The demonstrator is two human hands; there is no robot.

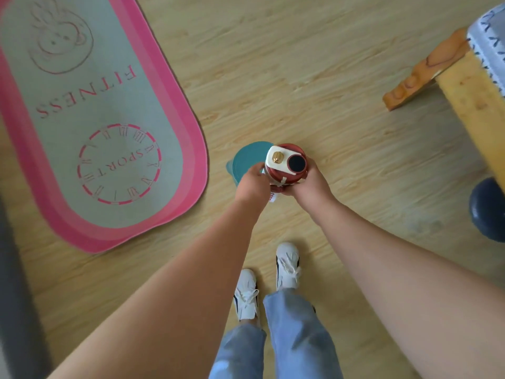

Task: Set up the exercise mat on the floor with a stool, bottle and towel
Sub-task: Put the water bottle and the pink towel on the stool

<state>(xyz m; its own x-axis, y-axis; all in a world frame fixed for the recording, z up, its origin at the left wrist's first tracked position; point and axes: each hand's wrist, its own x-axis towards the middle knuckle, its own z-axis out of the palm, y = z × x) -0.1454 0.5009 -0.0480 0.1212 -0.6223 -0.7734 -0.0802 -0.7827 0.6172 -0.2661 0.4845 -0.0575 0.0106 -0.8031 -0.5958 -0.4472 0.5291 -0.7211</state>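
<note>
- The red bottle (287, 166), white cap up, is over the right edge of the teal stool (246, 160) — if it rests there, I cannot tell.
- The left hand (252, 186) and right hand (310, 184) both curl their fingers round it, one on each side.
- The stool stands on the floor (300, 77), near the pink mat's (90, 105) rounded corner.

Seen from straight above, the bottle (286, 163) shows only its red-and-white lid. Its body is hidden beneath the lid and behind the left hand (252, 184) and right hand (308, 184) gripping it. The teal stool (246, 160) is half covered by bottle and left hand. The pink exercise mat (169, 110) runs off the top and left edges. A dark blue round object (489, 212) is cut by the right edge. A grey strip (16, 269) along the left edge is blurred.
</note>
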